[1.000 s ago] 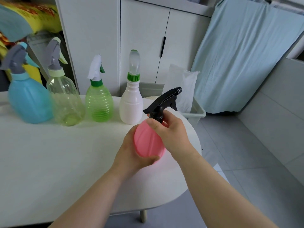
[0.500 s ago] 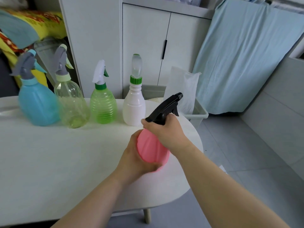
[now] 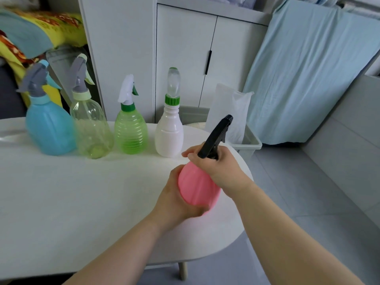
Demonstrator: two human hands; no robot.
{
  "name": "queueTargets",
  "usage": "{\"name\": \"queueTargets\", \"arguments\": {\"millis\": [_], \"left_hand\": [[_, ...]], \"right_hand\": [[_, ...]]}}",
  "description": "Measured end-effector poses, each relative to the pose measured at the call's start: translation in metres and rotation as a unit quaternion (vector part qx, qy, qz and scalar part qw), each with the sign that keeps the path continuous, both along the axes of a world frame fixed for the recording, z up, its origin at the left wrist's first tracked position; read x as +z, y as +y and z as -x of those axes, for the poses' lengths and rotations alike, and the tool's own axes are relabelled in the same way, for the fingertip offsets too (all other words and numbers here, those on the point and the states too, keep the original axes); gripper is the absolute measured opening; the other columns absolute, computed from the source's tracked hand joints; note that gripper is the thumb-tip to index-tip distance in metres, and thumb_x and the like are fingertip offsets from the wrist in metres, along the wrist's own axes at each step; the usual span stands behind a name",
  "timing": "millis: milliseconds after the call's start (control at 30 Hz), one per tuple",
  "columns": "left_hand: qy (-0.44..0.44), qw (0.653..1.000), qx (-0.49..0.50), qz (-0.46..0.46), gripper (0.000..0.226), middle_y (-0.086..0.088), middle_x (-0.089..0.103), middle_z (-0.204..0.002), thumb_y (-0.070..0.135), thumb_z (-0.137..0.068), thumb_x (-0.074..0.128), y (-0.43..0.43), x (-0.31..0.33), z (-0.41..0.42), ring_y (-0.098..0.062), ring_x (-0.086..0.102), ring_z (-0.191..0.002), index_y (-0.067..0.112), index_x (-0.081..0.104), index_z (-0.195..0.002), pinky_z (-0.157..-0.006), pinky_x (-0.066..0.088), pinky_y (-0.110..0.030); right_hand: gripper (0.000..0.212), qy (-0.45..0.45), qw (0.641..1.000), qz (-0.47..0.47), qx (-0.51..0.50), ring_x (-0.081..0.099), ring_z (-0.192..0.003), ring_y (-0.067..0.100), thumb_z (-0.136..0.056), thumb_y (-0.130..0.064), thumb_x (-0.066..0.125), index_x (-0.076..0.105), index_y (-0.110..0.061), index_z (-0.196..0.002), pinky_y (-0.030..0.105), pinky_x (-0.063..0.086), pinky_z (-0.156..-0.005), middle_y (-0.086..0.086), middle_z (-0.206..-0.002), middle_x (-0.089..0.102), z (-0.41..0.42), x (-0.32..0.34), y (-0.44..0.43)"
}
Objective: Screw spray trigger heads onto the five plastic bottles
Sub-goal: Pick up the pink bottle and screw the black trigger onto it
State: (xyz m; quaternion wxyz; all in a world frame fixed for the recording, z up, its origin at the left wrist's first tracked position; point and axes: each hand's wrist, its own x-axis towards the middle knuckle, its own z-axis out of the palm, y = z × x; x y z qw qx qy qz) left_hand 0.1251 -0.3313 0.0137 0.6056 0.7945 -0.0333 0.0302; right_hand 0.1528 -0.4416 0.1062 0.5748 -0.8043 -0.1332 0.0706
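Left hand [image 3: 176,200] cups the pink bottle [image 3: 198,187] near the table [image 3: 82,202] edge; right hand [image 3: 218,167] clasps its black trigger [image 3: 216,136] collar.

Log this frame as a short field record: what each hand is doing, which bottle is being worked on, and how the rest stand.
left hand: cups the lower body of the pink bottle
right hand: wrapped around the neck, under the black trigger head
pink bottle pose: tilted, held above the white table
standing row: blue bottle, clear bottle, green ribbed bottle, white bottle
row state: upright, each with a head on
behind table: grey bin
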Motion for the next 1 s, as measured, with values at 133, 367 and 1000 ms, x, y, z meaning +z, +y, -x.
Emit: {"name": "queueTargets", "arguments": {"millis": [133,367,1000], "left_hand": [[-0.001,1.0,0.012,0.026,0.081,0.03,0.04,-0.099,0.027,-0.043,0.078,-0.004,-0.004,0.002,0.02,0.044,-0.086,0.062,0.025,-0.093,-0.059,0.036,0.005],[-0.038,0.998,0.048,0.01,0.083,0.03,0.045,-0.101,0.039,-0.039,0.079,-0.014,-0.001,0.007,0.02,0.047,-0.09,0.068,0.022,-0.092,-0.062,0.039,0.001],[0.01,0.898,0.062,-0.436,0.06,0.003,0.018,-0.152,0.051,-0.086,0.04,0.051,-0.013,-0.014,-0.013,0.012,-0.14,0.023,0.025,-0.136,-0.113,0.003,-0.032]], "right_hand": [[0.028,-0.039,0.997,-0.007,-0.073,0.058,-0.078,0.03,-0.075,-0.017,0.064,0.059,0.009,-0.083,0.023,0.047,-0.07,0.032,-0.099,0.061,-0.001,-0.01,0.004],[0.017,-0.116,0.97,-0.007,-0.213,0.057,-0.092,0.026,-0.072,-0.032,0.067,0.053,-0.023,-0.073,0.046,0.041,-0.095,-0.009,-0.077,0.061,0.02,-0.017,0.018],[0.019,-0.058,0.988,-0.017,-0.145,0.046,-0.075,-0.004,-0.085,-0.015,0.055,0.049,-0.025,-0.1,0.007,0.034,-0.059,-0.014,-0.084,0.05,-0.07,0.002,-0.011]]}}
